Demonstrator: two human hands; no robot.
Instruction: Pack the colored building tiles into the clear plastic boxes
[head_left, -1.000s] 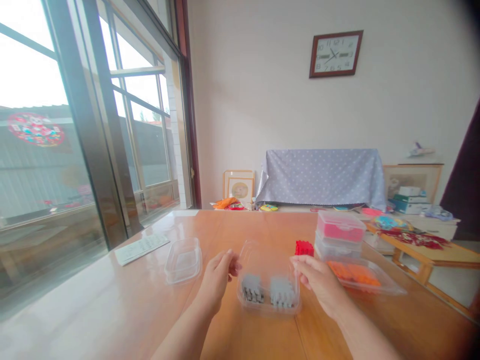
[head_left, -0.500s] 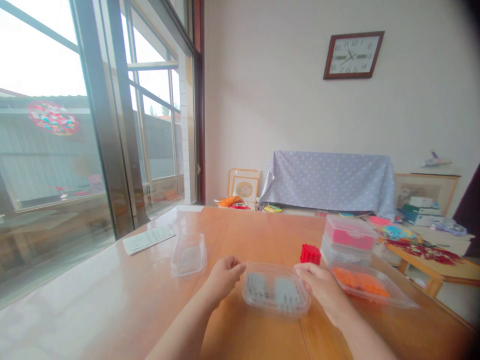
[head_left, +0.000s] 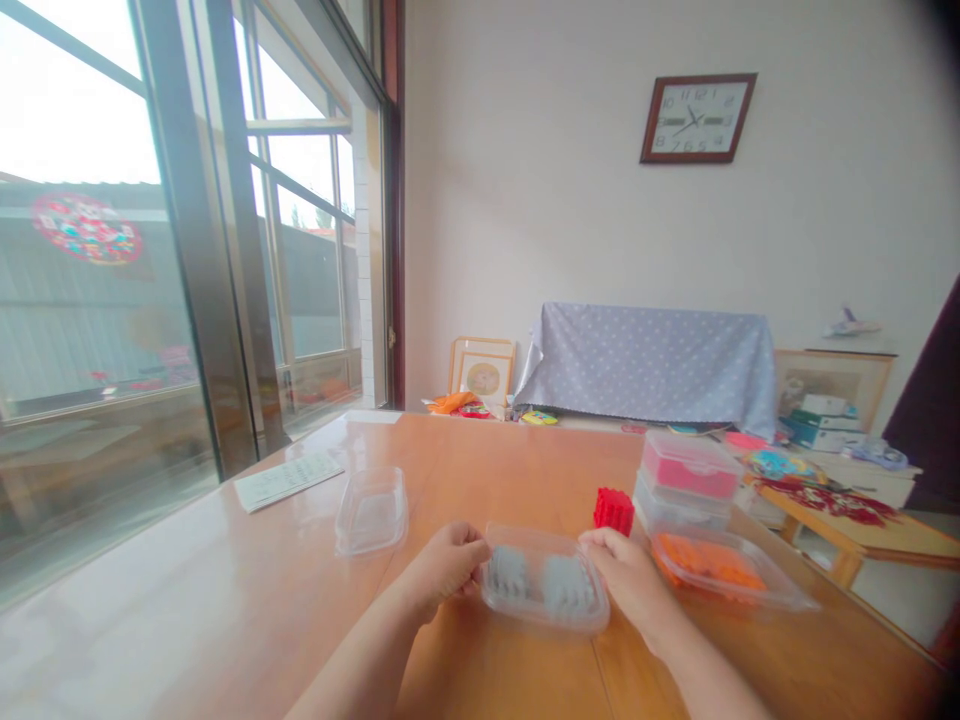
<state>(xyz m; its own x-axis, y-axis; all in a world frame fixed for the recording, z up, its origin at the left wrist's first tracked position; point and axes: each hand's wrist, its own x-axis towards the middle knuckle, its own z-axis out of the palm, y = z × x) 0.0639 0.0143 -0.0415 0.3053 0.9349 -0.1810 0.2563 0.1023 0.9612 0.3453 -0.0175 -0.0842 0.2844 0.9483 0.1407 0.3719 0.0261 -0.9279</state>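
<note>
A clear plastic container point(head_left: 544, 612) with grey ridged pieces point(head_left: 568, 580) inside rests on the table in front of me. My left hand point(head_left: 450, 565) pinches its left rim, the fingers curled in. At the far right corner my right hand point(head_left: 624, 572) grips the rim between thumb and fingers. Just beyond the right hand stands a red ridged block point(head_left: 613, 510). Beside that hand, on the right, orange pieces point(head_left: 705, 562) lie in another clear container point(head_left: 776, 590).
Two stacked plastic boxes point(head_left: 690, 480), the upper one pink inside, stand at the right. On the left are an empty clear container point(head_left: 371, 510) and a printed sheet point(head_left: 289, 482). The wooden table point(head_left: 487, 460) has a window beside it. A low side table point(head_left: 862, 530) stands beyond its right edge.
My left hand has moved slightly down along the container's left side and now pinches its rim. The right hand stays on the right corner. The whole view has shifted slightly.
</note>
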